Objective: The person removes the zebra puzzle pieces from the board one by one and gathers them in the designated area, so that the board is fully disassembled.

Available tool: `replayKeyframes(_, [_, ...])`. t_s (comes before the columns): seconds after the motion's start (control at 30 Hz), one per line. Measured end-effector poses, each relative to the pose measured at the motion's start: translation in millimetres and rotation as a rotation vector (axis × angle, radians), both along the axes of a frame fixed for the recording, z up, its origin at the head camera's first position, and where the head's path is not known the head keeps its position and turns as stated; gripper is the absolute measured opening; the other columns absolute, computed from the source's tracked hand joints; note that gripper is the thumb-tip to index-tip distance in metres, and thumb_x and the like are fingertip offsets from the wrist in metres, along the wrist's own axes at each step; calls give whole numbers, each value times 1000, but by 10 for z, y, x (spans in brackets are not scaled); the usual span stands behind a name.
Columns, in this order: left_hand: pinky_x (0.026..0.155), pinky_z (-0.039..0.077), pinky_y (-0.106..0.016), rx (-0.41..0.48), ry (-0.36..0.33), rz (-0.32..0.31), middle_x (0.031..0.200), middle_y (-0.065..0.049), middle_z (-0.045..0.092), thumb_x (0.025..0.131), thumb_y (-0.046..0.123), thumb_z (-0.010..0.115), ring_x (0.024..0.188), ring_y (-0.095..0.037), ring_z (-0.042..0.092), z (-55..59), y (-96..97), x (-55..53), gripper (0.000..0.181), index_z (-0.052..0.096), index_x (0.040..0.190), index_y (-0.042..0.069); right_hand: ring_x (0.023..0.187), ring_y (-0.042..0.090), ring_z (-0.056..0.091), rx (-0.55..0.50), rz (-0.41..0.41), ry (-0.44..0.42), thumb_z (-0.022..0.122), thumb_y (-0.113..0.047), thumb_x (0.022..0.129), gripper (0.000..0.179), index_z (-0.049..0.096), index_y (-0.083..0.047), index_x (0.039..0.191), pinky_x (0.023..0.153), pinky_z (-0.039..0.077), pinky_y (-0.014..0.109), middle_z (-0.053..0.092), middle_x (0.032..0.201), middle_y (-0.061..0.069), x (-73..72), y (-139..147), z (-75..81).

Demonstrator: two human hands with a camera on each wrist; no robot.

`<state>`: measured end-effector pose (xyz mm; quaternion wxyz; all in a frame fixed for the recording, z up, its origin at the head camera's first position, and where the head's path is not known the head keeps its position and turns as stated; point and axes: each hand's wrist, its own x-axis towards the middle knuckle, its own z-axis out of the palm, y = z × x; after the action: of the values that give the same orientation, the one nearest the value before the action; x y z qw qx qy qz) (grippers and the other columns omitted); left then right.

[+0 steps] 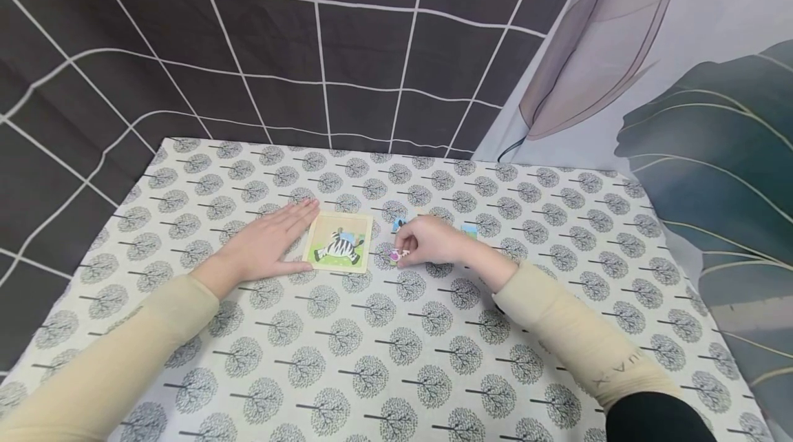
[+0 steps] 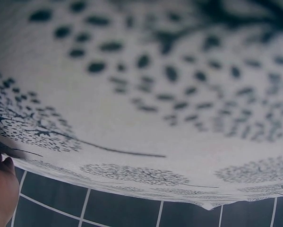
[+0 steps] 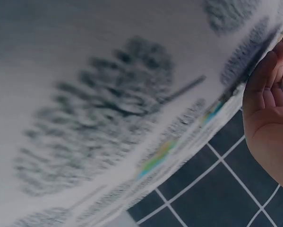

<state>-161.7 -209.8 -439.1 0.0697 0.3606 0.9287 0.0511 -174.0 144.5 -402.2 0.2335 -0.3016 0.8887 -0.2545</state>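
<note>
A square wooden zebra puzzle board [image 1: 314, 241] lies on the patterned cloth, part of its picture filled in and bare wood showing at the top. My left hand [image 1: 266, 242] rests flat at the board's left side, with fingertips at its upper left corner and thumb at its lower left. Only a bit of that hand [image 2: 3, 194] enters the left wrist view. To the right of the board, my right hand [image 1: 427, 239] pinches a small puzzle piece with purple on it [image 1: 394, 256]. In the right wrist view, the curled fingers [image 3: 259, 80] show at the right edge.
A blue puzzle piece with a dark shape [image 1: 398, 223] lies just beyond my right fingers. Another blue and green piece [image 1: 469, 230] is behind the right wrist. The tree-print tablecloth [image 1: 372, 373] reaches back to a dark grid-patterned curtain [image 1: 365, 36].
</note>
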Motion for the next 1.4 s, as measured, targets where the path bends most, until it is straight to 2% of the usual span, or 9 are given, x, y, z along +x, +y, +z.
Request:
replayKeyframes(0.43, [138, 17, -50, 5, -9, 4, 179, -14, 11, 100, 72, 53, 166, -37, 16, -3, 2, 5, 107, 12, 170, 2, 73, 5, 61, -36, -13, 58, 89, -15, 84, 16, 77, -10, 93, 72, 56, 19, 72, 83, -2, 56, 38, -90])
replayKeyframes(0.7, [138, 16, -50, 3, -12, 6, 179, -14, 11, 100, 72, 52, 166, -37, 16, -4, 6, 9, 107, 13, 170, 2, 81, 8, 59, -48, -7, 188, 91, -19, 82, 25, 78, -9, 101, 78, 56, 21, 70, 90, -1, 69, 64, -72])
replayKeyframes(0.9, [138, 17, -50, 4, -12, 9, 179, -15, 11, 100, 71, 53, 166, -38, 17, 4, 4, 13, 106, 13, 169, 1, 85, 11, 65, -105, -17, 275, 85, -15, 89, 16, 79, -9, 102, 81, 60, 22, 74, 94, 1, 11, 47, -33])
replayKeyframes(1.03, [138, 17, -50, 6, -13, 11, 179, -15, 11, 100, 71, 52, 166, -38, 16, 10, 4, 14, 106, 13, 170, 1, 88, 13, 71, -134, -1, 258, 81, -13, 93, 13, 78, -7, 103, 85, 63, 24, 77, 97, 3, -50, -61, 15])
replayKeyframes(1.27, [137, 17, -50, 7, -15, 12, 179, -14, 11, 100, 71, 53, 166, -38, 17, 10, 6, 18, 106, 13, 170, 1, 93, 16, 72, -118, 38, 191, 78, -6, 93, 17, 77, -4, 109, 89, 62, 23, 77, 103, 7, -147, -369, 63])
replayKeyframes(1.4, [137, 17, -50, 7, -17, 14, 179, -14, 10, 100, 72, 53, 166, -37, 17, 21, 14, 19, 107, 12, 170, 2, 96, 17, 73, -100, 60, 175, 78, -7, 93, 18, 77, -4, 111, 92, 62, 21, 77, 106, 8, -203, -543, 74])
